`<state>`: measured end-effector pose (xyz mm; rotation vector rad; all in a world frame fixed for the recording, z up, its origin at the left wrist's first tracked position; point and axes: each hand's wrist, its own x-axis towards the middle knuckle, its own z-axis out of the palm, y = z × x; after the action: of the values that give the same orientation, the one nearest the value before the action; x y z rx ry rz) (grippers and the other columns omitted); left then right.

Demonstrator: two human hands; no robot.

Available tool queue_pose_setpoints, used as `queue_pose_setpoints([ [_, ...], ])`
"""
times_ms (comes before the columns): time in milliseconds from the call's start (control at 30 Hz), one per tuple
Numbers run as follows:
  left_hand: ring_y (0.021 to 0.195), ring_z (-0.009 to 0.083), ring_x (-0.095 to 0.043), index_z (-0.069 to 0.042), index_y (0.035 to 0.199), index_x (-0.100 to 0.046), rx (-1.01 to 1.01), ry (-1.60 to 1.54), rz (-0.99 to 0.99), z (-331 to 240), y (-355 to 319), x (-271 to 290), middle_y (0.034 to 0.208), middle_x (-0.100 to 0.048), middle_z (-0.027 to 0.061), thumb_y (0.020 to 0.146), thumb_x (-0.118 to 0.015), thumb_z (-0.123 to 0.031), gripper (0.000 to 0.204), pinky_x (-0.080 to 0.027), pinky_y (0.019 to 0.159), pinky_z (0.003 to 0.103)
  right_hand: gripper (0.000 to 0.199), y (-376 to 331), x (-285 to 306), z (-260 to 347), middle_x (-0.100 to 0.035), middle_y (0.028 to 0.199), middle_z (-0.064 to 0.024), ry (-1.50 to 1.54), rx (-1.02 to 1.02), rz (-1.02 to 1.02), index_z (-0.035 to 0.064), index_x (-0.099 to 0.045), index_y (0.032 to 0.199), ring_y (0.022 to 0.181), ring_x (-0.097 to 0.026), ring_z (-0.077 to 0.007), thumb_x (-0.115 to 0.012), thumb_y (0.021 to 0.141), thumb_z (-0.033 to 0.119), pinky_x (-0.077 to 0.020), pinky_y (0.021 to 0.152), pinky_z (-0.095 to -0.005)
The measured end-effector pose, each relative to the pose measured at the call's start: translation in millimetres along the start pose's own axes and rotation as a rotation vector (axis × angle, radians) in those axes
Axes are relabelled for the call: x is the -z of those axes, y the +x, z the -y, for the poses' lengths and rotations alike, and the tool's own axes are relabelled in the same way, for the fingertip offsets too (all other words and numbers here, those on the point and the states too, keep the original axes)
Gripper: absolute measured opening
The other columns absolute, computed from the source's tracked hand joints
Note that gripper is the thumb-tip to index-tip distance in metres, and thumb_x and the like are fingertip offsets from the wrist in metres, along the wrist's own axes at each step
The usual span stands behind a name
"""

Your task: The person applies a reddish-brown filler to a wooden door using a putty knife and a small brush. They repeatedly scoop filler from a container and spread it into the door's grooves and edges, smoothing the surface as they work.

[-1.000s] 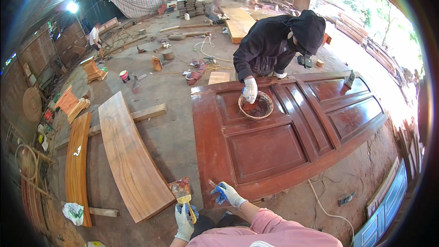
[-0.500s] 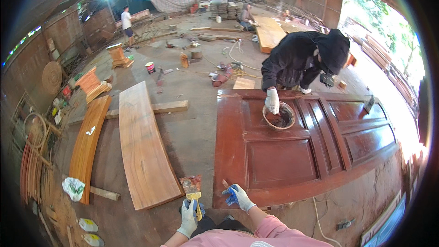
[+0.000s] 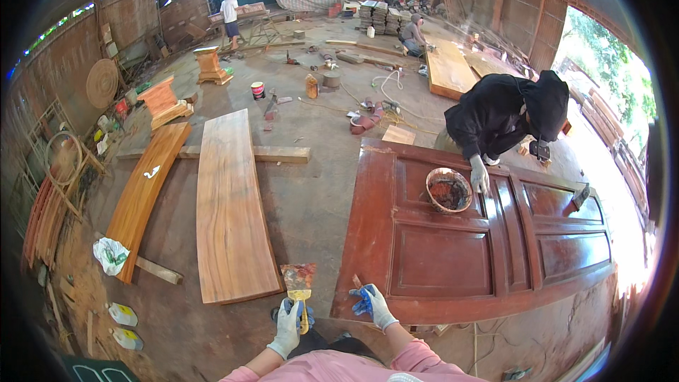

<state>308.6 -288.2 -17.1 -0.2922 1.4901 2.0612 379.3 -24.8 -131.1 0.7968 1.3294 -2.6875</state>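
My gloved left hand [image 3: 287,327] is closed around the handle of a wide putty knife [image 3: 298,277], whose blade points away from me and is smeared reddish brown. Over the near left corner of a dark red panelled wooden door [image 3: 442,258], my right hand [image 3: 375,307], in a white glove with blue fingers, pinches a small thin reddish-brown piece [image 3: 356,281]. Its kind cannot be made out. A round bowl [image 3: 451,207] with dark red-brown paste rests on the door. Across from me, a person in a black hooded jacket [image 3: 488,110] bends over the door, one gloved hand [image 3: 479,177] at its panels.
A broad curved plank [image 3: 230,205] and a narrower one [image 3: 152,198] lie to my left across a wooden beam [image 3: 283,154]. A brush-like tool [image 3: 578,199] is at the door's right end. Cords, a paint can [image 3: 257,90] and wooden pedestals [image 3: 210,66] stand farther off.
The co-worker's hand has come out of the bowl and moved right, to the door panels. My view has shifted; both my hands keep their holds.
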Motion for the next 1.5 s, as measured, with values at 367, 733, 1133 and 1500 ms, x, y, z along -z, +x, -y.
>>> queue_pose_setpoints([
  [367,0.063,0.0172,-0.065,-0.013,0.118,-0.054,-0.029,-0.013,-0.022,-2.9,0.6,10.6,0.087,-0.067,0.0079,0.106,-0.059,-0.025,0.018,-0.057,0.056,0.032,0.022,-8.1,-2.1,6.5,-0.071,0.120,-0.0184,-0.101,-0.060,-0.046,0.0082,-0.052,0.114,0.063,-0.070,-0.0245,-0.056,0.107,0.029,-0.0588,0.051,-0.0356],
  [733,0.064,0.0164,-0.064,-0.012,0.123,-0.053,-0.035,-0.006,-0.035,-14.6,-9.6,-1.3,0.086,-0.065,0.0073,0.105,-0.060,-0.027,0.024,-0.056,0.057,0.032,0.026,-18.4,-6.7,20.7,-0.070,0.121,-0.0159,-0.179,-0.128,-0.082,0.0115,-0.052,0.113,0.063,-0.066,-0.0228,-0.056,0.106,0.036,-0.0544,0.049,-0.0349],
  [1133,0.065,0.0116,-0.063,-0.011,0.115,-0.056,0.002,-0.028,-0.019,-6.7,-25.2,1.9,0.089,-0.066,0.0041,0.107,-0.060,-0.025,0.017,-0.054,0.057,0.026,0.023,-27.7,5.0,26.4,-0.067,0.129,-0.0192,-0.026,-0.109,-0.044,0.0118,-0.049,0.110,0.066,-0.069,-0.0227,-0.054,0.109,0.034,-0.0568,0.050,-0.0315],
  [1500,0.066,0.0123,-0.064,-0.010,0.115,-0.057,-0.003,0.007,-0.070,-8.9,-28.9,3.7,0.089,-0.067,0.0050,0.107,-0.060,-0.026,0.018,-0.055,0.058,0.027,0.023,-30.8,16.4,40.5,-0.070,0.125,-0.0179,-0.097,-0.144,-0.021,0.0117,-0.049,0.111,0.062,-0.068,-0.0192,-0.055,0.109,0.034,-0.0549,0.047,-0.0290],
])
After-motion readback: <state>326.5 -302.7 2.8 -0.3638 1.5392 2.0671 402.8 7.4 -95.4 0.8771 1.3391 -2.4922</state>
